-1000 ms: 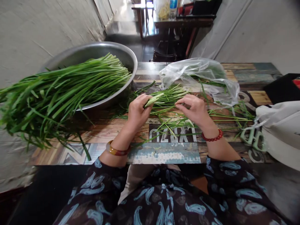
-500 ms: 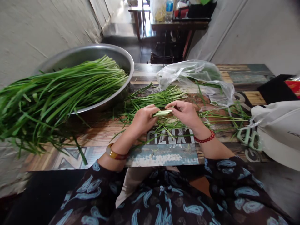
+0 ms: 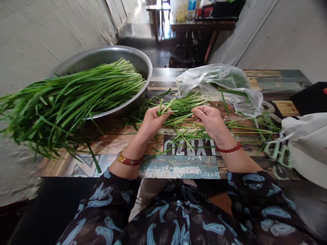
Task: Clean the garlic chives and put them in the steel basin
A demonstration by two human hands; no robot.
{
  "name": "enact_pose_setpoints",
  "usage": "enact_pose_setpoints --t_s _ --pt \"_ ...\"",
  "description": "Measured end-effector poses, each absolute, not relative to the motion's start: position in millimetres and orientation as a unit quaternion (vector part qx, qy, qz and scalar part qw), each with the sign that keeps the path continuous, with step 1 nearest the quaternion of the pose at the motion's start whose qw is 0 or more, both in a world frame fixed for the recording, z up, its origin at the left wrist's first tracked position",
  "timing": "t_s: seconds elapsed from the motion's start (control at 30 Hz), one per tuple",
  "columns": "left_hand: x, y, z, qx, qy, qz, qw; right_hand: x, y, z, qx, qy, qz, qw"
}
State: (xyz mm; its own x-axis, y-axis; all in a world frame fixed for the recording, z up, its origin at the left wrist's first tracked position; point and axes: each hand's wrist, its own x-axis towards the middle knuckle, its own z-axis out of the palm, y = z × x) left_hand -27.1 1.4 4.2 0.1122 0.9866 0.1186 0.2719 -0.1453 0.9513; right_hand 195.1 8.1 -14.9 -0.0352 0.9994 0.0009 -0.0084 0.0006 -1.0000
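My left hand point(image 3: 154, 120) is closed around a few garlic chives point(image 3: 165, 108), whose stalks stick up past the thumb. To its right, my right hand point(image 3: 208, 119) is closed in a pinch, its fingertips at the end of a thin green chive stalk point(image 3: 185, 117). A small pile of garlic chives point(image 3: 190, 102) lies on the table just beyond both hands. Loose stalks and trimmings point(image 3: 189, 136) are scattered beneath them.
On the left, a large steel basin point(image 3: 149, 73) holds a big heap of chives point(image 3: 102, 85) hanging over its edge. A clear plastic bag point(image 3: 217, 80) with greens lies behind my right hand. Green-handled scissors point(image 3: 278, 153) and a white cap point(image 3: 309, 146) are at the right of the wooden table point(image 3: 178, 166).
My hands have moved apart. The chives in my left hand now point upward rather than sideways toward my right hand. The view has shifted slightly left.
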Motion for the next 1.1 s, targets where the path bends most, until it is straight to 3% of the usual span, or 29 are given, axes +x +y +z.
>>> enact_pose_setpoints --t_s 0.4,0.73,0.9,1.1 --pt "-27 3 -2 0.781 0.447 0.317 0.300 195 12 -20 -0.477 -0.480 0.530 0.511" --pt "-28 2 -5 0.738 0.457 0.319 0.380 186 7 -21 -0.450 -0.593 0.467 0.478" --pt "-28 4 -3 0.763 0.449 0.342 0.316 190 4 -17 -0.455 -0.649 0.400 0.460" --pt "-28 5 -2 0.783 0.438 0.316 0.308 186 4 -25 -0.450 -0.633 0.415 0.475"
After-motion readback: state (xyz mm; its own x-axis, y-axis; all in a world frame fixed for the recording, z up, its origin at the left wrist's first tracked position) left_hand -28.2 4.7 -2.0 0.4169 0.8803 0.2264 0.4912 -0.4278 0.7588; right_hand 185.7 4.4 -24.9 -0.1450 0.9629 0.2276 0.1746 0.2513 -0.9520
